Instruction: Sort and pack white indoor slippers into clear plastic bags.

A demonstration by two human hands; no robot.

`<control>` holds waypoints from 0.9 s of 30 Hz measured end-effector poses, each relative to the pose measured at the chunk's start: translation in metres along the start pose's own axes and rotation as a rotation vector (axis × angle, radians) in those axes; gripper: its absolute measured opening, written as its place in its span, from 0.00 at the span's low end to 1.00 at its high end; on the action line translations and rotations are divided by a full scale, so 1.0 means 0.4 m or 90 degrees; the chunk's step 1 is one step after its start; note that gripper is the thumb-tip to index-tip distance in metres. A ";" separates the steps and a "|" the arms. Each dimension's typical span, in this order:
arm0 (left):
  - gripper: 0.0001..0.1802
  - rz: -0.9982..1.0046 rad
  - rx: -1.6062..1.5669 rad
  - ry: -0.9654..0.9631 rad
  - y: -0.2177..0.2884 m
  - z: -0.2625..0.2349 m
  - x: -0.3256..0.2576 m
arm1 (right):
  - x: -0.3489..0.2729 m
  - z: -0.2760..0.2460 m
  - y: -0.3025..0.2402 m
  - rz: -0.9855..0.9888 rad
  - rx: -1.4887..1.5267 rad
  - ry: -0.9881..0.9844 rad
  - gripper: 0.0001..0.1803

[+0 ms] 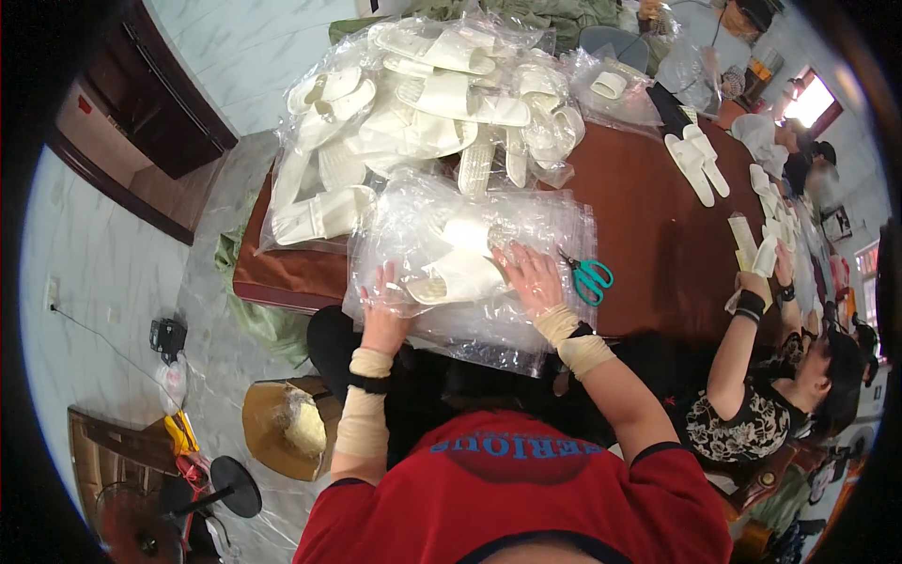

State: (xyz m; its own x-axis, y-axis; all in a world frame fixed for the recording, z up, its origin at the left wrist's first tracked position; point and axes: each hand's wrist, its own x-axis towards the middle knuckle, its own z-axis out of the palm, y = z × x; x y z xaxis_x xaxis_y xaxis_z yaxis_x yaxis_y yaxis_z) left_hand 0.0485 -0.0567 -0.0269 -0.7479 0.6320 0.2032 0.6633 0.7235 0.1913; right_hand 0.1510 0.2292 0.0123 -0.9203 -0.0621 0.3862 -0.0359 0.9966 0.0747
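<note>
Shiny plastic (385, 226) blurs bits of the 2 front slippers (465, 275). In the big slipper pile (442, 96), too many overlap to count. The bottom edge cuts off the red shirt (507, 498). Far-off people (820, 179) look too small and fuzzy.

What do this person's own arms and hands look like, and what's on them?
The left hand and right hand are bare. Each wrist wears a beige wrap and black band, the left wrap reaching higher. Above are short red sleeves with dark edging.
</note>
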 end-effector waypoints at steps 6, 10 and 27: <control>0.06 -0.138 -0.361 0.132 -0.050 -0.277 0.018 | -0.033 0.013 0.027 0.013 -0.021 0.015 0.32; 0.13 -0.030 -0.405 0.183 -0.057 -0.219 0.109 | -0.024 0.007 0.002 0.022 0.028 -0.014 0.33; 0.48 -0.133 -0.026 -0.104 -0.011 0.003 0.172 | -0.152 -0.325 0.311 0.137 -0.260 0.013 0.31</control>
State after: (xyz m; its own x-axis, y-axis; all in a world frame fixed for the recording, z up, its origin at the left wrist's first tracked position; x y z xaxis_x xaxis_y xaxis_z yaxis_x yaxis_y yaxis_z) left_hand -0.0059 -0.0161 -0.0148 -0.8611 0.5085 -0.0019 0.4916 0.8334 0.2524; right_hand 0.2530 0.3496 0.1175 -0.8818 0.1395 0.4504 0.3159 0.8840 0.3447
